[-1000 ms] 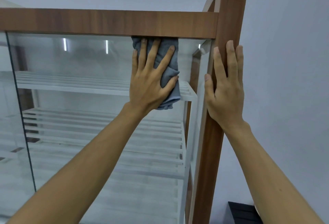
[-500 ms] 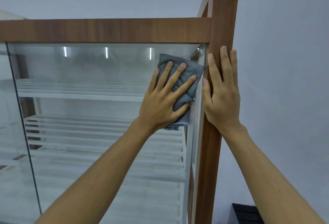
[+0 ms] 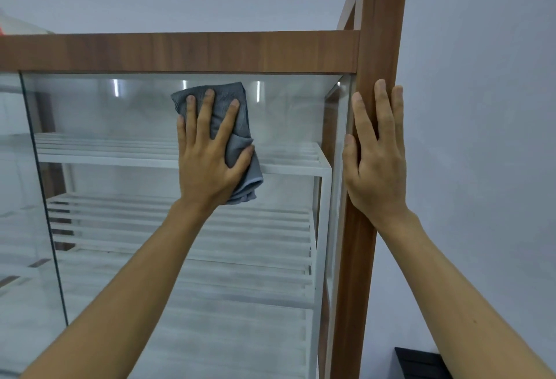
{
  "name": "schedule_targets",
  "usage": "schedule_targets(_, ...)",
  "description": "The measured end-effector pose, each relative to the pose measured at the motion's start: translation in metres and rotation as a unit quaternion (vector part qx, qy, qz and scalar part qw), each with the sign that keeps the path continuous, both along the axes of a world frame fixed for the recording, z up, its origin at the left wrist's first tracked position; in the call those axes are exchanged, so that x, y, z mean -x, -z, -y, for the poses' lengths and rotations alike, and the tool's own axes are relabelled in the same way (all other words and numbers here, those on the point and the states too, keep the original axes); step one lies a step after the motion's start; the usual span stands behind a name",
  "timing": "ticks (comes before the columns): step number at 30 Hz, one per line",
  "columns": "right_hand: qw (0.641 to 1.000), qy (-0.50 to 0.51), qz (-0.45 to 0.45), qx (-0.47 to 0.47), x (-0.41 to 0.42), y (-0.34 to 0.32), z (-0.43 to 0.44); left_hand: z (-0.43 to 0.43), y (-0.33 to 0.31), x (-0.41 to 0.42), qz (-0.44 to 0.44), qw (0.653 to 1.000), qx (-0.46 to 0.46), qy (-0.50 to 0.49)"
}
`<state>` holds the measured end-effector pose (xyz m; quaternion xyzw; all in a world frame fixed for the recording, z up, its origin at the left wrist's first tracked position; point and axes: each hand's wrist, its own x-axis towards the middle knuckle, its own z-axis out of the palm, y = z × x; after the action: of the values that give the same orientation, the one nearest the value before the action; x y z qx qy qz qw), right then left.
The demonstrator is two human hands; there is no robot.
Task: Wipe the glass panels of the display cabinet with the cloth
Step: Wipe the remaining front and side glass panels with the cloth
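Note:
A folded grey cloth [image 3: 237, 125] lies flat against the front glass panel [image 3: 120, 113] of the display cabinet, just under its brown wooden top rail [image 3: 180, 52]. My left hand [image 3: 207, 165] presses the cloth to the glass with spread, straight fingers, and the thumb lies along the cloth's right side. My right hand [image 3: 376, 165] rests flat on the cabinet's wooden corner post [image 3: 382, 17], fingers pointing up. It holds nothing.
White slatted shelves [image 3: 180, 162] show behind the glass. A second glass pane [image 3: 15, 198] adjoins at the left across a dark seam. A plain grey wall [image 3: 481, 137] stands right of the post, with a dark object [image 3: 421, 362] low beside it.
My left hand swept the cloth right to the corner post, then back left across the upper glass. My right hand has stayed on the post.

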<state>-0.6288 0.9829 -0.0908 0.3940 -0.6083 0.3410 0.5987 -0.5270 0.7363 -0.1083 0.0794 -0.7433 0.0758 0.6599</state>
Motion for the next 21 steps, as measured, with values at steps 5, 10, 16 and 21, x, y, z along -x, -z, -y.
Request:
schedule_targets(5, 1.000, -0.015, 0.008, 0.000, 0.003, 0.001, 0.001, -0.031, -0.022, 0.020, -0.012, 1.000, 0.016, 0.015)
schedule_targets(10, 1.000, -0.020, 0.006, -0.002, 0.004, 0.002, 0.001, -0.051, -0.026, 0.031, 0.008, 0.999, 0.051, 0.008)
schedule_targets(16, 1.000, -0.017, 0.007, -0.009, 0.001, 0.002, -0.001, -0.094, -0.021, 0.051, 0.068, 0.987, 0.145, 0.016)
schedule_targets(21, 1.000, -0.010, 0.010, -0.008, -0.001, 0.001, -0.002, -0.093, -0.007, 0.050, 0.082, 0.982, 0.168, 0.004)
